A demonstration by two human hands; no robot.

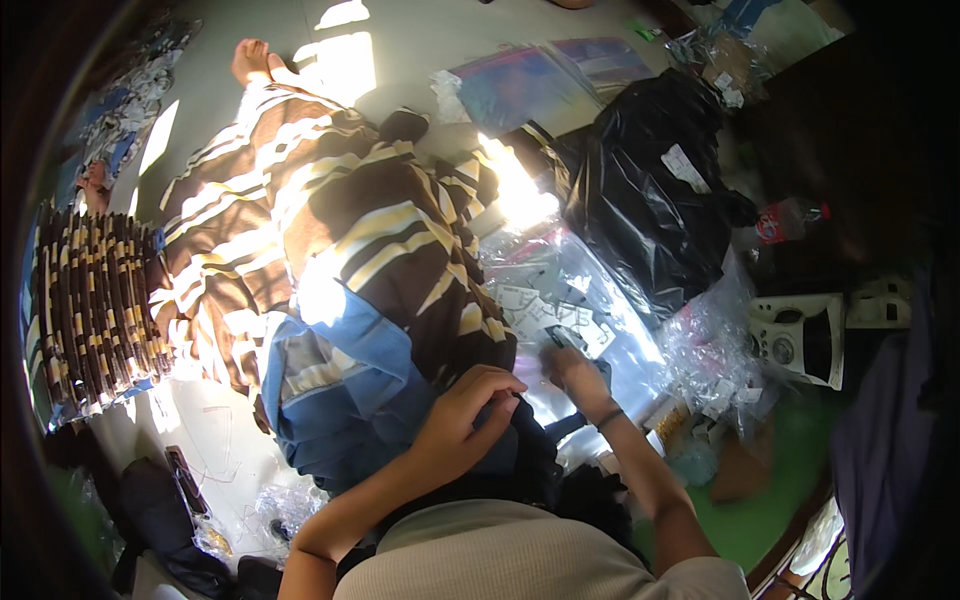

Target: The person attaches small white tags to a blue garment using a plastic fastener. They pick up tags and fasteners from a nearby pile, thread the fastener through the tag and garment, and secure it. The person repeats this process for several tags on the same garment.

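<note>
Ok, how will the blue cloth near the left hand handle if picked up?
The blue cloth is probably floppy: it slumps in soft folds. Rolling seems unlikely, since it lies bunched rather than rounded. It overlaps the striped fabric, so a pull might drag that along.

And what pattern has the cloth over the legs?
Brown, with white and yellow stripes; the cloth shows best in the head view.

And there, on the pale floor (440, 35), lay clear plastic sheeting (628, 350), a black plastic bag (640, 215), stacked striped cloths (100, 305)!
</note>
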